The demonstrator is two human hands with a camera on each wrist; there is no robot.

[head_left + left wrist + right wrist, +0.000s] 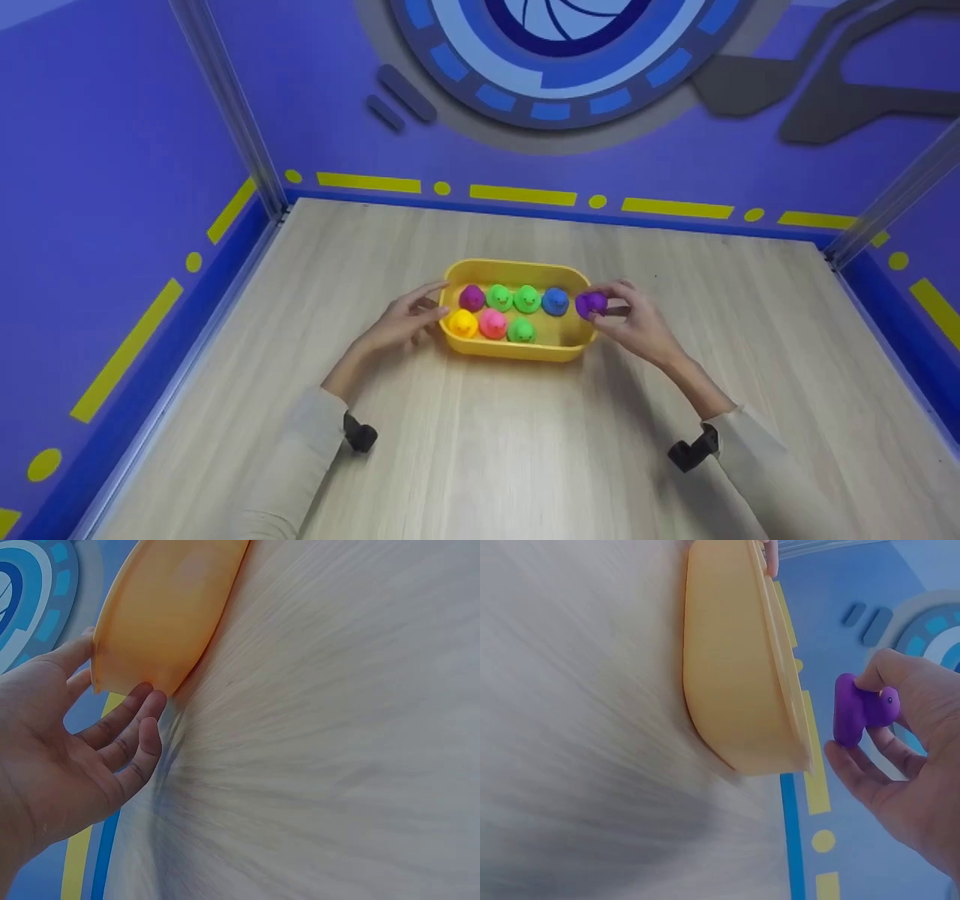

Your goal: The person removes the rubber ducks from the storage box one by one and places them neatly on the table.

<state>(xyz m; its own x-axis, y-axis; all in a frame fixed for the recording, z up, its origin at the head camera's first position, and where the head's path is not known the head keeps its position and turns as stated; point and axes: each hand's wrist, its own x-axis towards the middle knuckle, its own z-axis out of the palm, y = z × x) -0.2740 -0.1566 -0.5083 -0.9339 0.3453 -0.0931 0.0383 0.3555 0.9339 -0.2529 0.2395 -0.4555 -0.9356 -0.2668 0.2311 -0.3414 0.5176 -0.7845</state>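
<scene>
A yellow tub (551,352) stands on the table with several small rubber ducks in two rows. The back row has a magenta duck (472,298), two green ducks (513,298) and a blue duck (555,301). In front are a yellow duck (463,324), a pink duck (493,324) and a green duck (521,331). My left hand (409,319) holds the tub's left end, thumb at the rim and fingers against the outer wall. Between thumb and fingers, my right hand (637,322) pinches a purple duck (862,709) above the tub's right end, apart from the wall.
The wooden table (480,450) extends around the tub. Blue-purple panels (330,112) with yellow markings enclose its back and sides. Metal posts (247,127) stand at the back corners. Both wrists wear black mounts (694,448).
</scene>
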